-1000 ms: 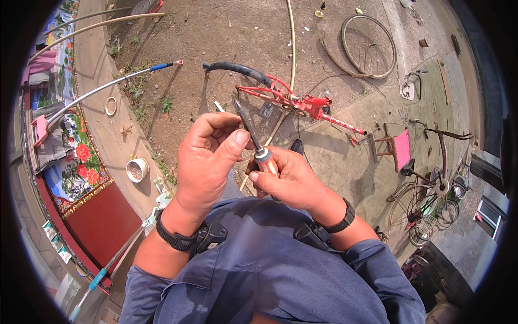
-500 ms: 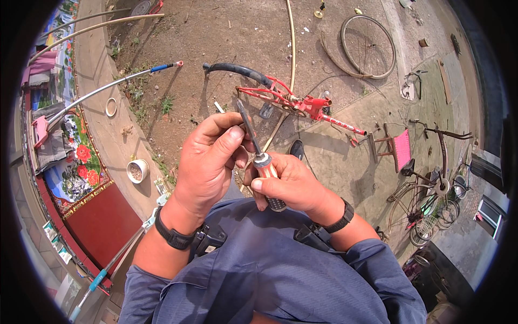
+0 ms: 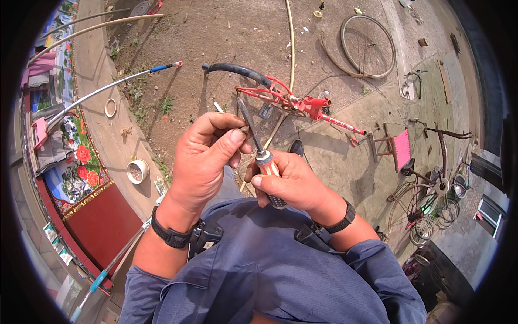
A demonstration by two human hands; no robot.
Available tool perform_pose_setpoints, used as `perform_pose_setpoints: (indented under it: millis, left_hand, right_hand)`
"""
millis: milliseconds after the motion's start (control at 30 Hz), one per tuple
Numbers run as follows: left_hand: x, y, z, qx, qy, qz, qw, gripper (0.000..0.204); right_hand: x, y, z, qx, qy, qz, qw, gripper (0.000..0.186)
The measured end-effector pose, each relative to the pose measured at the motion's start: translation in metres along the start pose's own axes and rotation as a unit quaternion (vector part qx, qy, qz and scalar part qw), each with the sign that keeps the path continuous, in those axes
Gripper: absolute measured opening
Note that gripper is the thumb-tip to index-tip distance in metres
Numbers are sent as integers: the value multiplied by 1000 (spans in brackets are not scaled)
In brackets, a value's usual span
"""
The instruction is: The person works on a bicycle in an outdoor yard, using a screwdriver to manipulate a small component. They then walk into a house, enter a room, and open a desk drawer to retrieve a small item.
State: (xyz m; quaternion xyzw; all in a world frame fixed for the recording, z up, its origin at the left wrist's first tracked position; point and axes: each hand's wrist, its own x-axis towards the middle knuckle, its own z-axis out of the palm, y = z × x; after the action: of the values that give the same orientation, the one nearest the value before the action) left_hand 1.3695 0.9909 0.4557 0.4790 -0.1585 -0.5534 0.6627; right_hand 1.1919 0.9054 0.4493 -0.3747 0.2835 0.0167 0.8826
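Observation:
My right hand (image 3: 295,181) is wrapped round the striped red and white handle of a screwdriver (image 3: 266,164), its dark shaft pointing up and slightly left. Beside that shaft, my left hand (image 3: 205,156) pinches something small and brownish between thumb and forefinger. Too little of the small piece shows to name it. Beyond both hands a red bicycle frame (image 3: 310,107) lies on the ground, with a curved black mudguard (image 3: 237,68) at its left end.
A bicycle wheel (image 3: 393,51) lies at the far right, near a small stool (image 3: 402,149) with a pink seat. Several bicycles (image 3: 404,202) stand farther right. On the left are a white pot (image 3: 137,171), a mop-like pole (image 3: 102,92) and a red flowered covering (image 3: 102,227).
The left thumb and fingers have shifted slightly right, and the small brownish piece now shows between them. The screwdriver has tilted a little, staying in my right hand.

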Motion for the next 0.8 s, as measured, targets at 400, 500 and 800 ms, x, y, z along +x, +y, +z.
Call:
perform_pose_setpoints:
  millis: [400,500,800]
  left_hand:
    - [1,-2,7,-67,12,-31,997,21]
    - [1,-2,8,-35,20,-23,999,23]
    - [1,-5,10,-15,53,4,998,24]
  right_hand:
    - [3,-1,-2,38,-27,3,999,19]
    - [3,-1,-3,33,-16,10,999,18]
    - [5,-5,-1,-1,-1,20,1000,15]
